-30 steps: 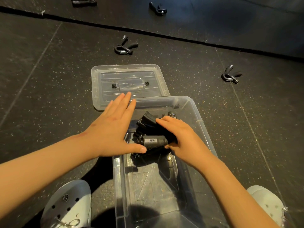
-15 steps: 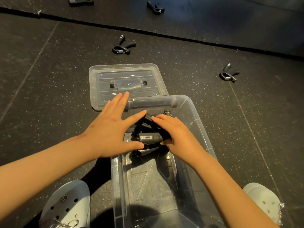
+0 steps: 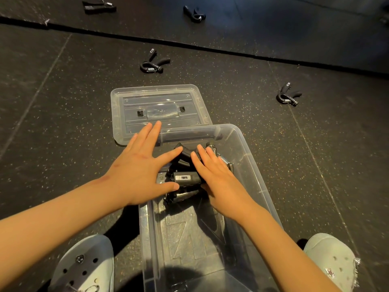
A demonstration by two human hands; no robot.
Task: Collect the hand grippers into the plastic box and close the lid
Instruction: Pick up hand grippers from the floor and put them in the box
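Note:
A clear plastic box stands open on the dark floor in front of me. A pile of black hand grippers lies at its far end. My left hand is spread flat, its thumb and forefinger touching the pile from the left. My right hand lies over the pile's right side with fairly straight fingers; its thumb is hidden. The clear lid lies flat on the floor just beyond the box. Other hand grippers lie loose: one beyond the lid, one at right.
Two more hand grippers lie far back past a seam in the floor mats. My light clog shoes flank the box's near end.
My left forefinger has spread away from the other fingers onto the pile. My right hand has flattened over the grippers, which have settled lower in the box.

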